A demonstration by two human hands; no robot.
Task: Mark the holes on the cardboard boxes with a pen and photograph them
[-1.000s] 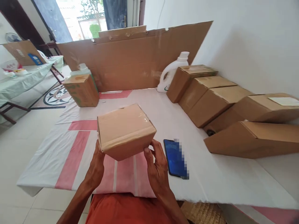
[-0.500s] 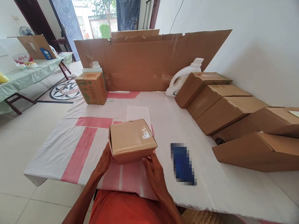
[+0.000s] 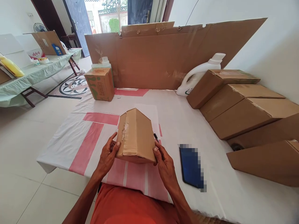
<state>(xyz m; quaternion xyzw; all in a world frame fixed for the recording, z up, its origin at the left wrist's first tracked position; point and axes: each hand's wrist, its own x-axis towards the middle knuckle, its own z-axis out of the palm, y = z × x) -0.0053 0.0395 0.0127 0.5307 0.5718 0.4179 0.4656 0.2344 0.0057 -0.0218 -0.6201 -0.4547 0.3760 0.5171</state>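
Room: a tiled floor (image 3: 21,130) is seen, with an open doorway behind and a white wall on the right.
Surface: a table covered by a white cloth with pink stripes (image 3: 93,137) is laid out in front of the person.
Backdrop: a large flat sheet of brown cardboard (image 3: 163,56) is stood upright along the far edge of the table.
Stock: a row of closed brown cardboard cartons (image 3: 243,105) is leaned along the right side, against the wall.
Jug: a white plastic detergent jug (image 3: 198,74) is placed behind the cartons.
Printed box: a brown box with green print (image 3: 100,84) is set at the far left of the table.
Held item: a small taped brown cardboard box (image 3: 136,137) is tilted up on one edge, at the near middle of the table.
Phone: a dark blue phone (image 3: 190,166) is laid flat, near the right hand.
Left hand (image 3: 107,155): fingers are closed on the small box's left end.
Right hand (image 3: 164,163): fingers are closed on its right end.
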